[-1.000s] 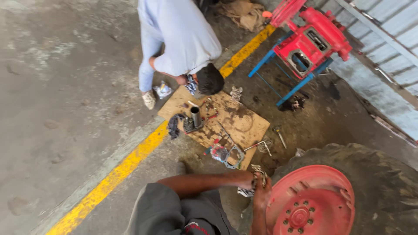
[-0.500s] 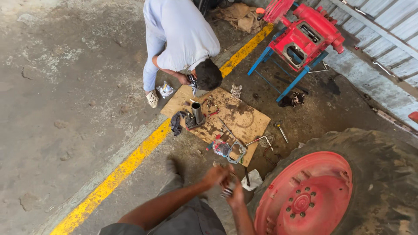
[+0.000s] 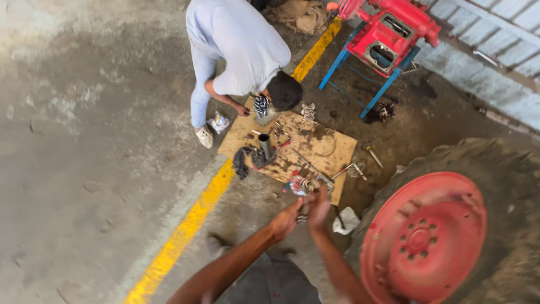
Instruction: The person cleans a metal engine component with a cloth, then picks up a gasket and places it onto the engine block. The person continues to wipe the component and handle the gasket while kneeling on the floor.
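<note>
The small object between the left hand [image 3: 286, 218] and the right hand [image 3: 319, 206] is mostly covered by the fingers and blurred; its kind cannot be determined. Both forearms are cut off by the bottom edge. The small parts [image 3: 304, 184] at the near edge of the wooden board [image 3: 329, 147] are too small to identify. The tractor wheel [image 3: 423, 239] is cut off at the right and bottom edges. The red machine housing [image 3: 391, 31] is cut off at the top edge. The bending person [image 3: 239, 42] hides the face and is cropped at the top.
</note>
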Tool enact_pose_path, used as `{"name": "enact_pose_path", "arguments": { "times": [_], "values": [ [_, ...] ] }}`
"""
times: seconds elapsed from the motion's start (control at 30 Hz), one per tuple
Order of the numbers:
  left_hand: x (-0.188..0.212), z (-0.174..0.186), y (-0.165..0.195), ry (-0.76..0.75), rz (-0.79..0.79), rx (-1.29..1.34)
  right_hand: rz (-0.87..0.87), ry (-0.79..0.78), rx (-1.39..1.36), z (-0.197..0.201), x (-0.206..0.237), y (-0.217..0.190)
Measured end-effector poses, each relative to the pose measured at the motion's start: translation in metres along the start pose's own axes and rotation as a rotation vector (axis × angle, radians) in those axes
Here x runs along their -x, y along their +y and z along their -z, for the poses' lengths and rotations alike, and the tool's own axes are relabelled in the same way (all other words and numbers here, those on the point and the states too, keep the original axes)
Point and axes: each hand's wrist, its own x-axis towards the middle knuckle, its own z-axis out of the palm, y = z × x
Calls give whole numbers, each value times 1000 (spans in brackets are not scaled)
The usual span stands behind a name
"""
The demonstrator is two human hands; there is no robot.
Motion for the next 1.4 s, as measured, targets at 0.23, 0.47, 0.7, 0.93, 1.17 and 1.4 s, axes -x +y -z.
{"name": "enact_pose_path", "arguments": {
  "times": [0.23, 0.47, 0.7, 0.93, 1.17, 1.4],
  "values": [
    [65, 87, 62, 30, -218, -327, -1031, 20, -1154, -52, 16, -15],
    [62, 107, 51, 371, -671, -869, -1304, -121, -1178, -108, 66, -67],
    [45, 165, 99, 297, -111, -158, -773, -472, -973, -103, 64, -86],
    [49, 132, 81, -109, 206, 138, -465, -350, -593, -119, 28, -68],
    [-6, 139, 93, -210, -757, -1472, -738, -411, -483, -133, -33, -33],
    [-50, 124, 123, 119, -585, -840, -1056, -316, -795, -134, -116, -4]
  ]
}}
